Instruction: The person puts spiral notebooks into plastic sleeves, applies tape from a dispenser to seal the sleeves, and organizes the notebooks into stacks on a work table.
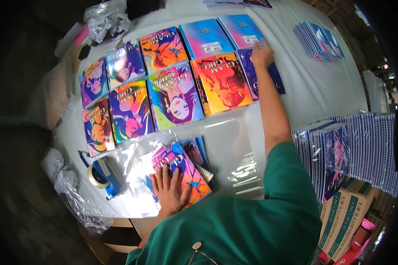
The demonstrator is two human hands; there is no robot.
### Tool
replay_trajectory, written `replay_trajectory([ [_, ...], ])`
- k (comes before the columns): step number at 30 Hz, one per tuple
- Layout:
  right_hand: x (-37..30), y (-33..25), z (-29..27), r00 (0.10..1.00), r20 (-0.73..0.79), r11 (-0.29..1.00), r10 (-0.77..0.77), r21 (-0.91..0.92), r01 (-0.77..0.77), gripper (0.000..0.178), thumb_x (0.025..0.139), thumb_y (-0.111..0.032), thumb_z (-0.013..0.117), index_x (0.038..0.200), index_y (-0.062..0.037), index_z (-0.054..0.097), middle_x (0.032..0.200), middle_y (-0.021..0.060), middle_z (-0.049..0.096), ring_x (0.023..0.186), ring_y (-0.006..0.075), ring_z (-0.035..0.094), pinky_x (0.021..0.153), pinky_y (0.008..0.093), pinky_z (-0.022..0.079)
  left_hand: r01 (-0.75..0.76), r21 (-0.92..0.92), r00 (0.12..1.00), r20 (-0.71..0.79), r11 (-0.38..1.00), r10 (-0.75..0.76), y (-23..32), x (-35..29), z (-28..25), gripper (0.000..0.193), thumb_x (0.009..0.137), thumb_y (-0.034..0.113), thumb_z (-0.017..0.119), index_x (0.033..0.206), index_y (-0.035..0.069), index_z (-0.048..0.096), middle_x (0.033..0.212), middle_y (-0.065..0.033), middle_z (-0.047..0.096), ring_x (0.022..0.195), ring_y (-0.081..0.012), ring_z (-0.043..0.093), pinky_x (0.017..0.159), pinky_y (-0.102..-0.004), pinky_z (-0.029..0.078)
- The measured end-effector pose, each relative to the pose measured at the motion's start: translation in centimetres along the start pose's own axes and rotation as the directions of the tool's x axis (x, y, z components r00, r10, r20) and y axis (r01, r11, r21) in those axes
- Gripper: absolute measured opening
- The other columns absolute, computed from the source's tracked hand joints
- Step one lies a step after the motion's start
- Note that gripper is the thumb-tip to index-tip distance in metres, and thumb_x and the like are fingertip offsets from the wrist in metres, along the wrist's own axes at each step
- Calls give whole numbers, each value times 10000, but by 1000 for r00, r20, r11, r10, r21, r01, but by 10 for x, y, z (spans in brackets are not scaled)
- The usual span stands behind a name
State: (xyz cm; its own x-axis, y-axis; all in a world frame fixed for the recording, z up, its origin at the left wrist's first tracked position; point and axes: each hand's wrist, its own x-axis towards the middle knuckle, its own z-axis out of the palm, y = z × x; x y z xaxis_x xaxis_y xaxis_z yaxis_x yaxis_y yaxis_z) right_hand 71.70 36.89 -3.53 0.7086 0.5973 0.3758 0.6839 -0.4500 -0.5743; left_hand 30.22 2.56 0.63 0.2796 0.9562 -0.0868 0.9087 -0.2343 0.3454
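My left hand (170, 190) lies open, fingers spread, on a loose pile of colourful notebooks (193, 177) near my body. Stretched out to the far right, my right hand (263, 56) has its fingers curled at the top edge of a dark blue notebook (274, 79), partly covered by my hand and wrist. Just beyond it lies a blue-and-pink notebook (241, 28). Two rows of notebook piles with illustrated covers fill the far half of the table, among them a red-orange notebook (221, 81) and a green-and-purple notebook (174, 95).
A blue tape dispenser (107, 176) stands at the left, near crumpled clear plastic (82, 201). Clear plastic sheeting (234, 145) covers the white table (314, 97). More notebooks (318, 40) sit far right; tall notebook stacks (369, 148) and a cardboard box (347, 216) stand right.
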Motion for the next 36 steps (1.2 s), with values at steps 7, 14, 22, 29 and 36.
replay_trajectory([
  [7, 65, 21, 40, 927, 12, 919, 375, -133, -370, 585, 720, -366, 715, 1208, -118, 509, 1154, 122, 589, 1302, 322, 297, 1044, 547, 111, -32, -25, 999, -30, 999, 32, -5, 0, 2, 614, 772, 489, 593, 1281, 163, 492, 1433, -186, 284, 1335, -371, 217, 1053, -549, 111],
  [14, -49, -96, -119, 756, -170, 550, -632, 590, 592, 144, 733, -74, 671, 876, -66, 681, 908, 94, 674, 796, 237, 648, 700, 319, 500, -93, -295, 984, -175, 951, 42, -14, -5, 9, 815, 692, 435, 723, 1341, 90, 372, 1423, -272, 212, 1312, -429, 210, 1042, -545, 152],
  [22, -264, -109, -261, 640, 39, 393, -767, 818, 421, 397, 748, -259, 687, 1078, -57, 599, 1081, 94, 606, 1067, 239, 531, 913, 369, 411, 37, -605, 931, -269, 795, -248, 4, 7, -92, 251, 795, 216, 704, 870, 1, 598, 592, -36, 572, 538, -142, 532, 535, -267, 435],
  [29, -345, -29, -199, 424, 880, 758, -217, 425, -495, 590, 796, -434, 661, 1018, 92, 510, 1002, 202, 595, 910, 212, 586, 799, 315, 460, 337, -591, 908, -3, 733, -420, -92, -37, 29, 846, 715, 385, 727, 1291, -78, 316, 1222, -307, 382, 1142, -398, 400, 973, -450, 340],
  [36, -343, -42, -191, 218, 956, 623, -196, 293, -725, 629, 668, -278, 795, 1073, 69, 461, 963, 165, 604, 818, 218, 629, 726, 340, 531, 333, -718, 910, 76, 611, -408, -61, -30, 27, 951, 619, 262, 780, 1339, -52, 242, 1223, -263, 411, 1145, -366, 418, 987, -427, 348],
])
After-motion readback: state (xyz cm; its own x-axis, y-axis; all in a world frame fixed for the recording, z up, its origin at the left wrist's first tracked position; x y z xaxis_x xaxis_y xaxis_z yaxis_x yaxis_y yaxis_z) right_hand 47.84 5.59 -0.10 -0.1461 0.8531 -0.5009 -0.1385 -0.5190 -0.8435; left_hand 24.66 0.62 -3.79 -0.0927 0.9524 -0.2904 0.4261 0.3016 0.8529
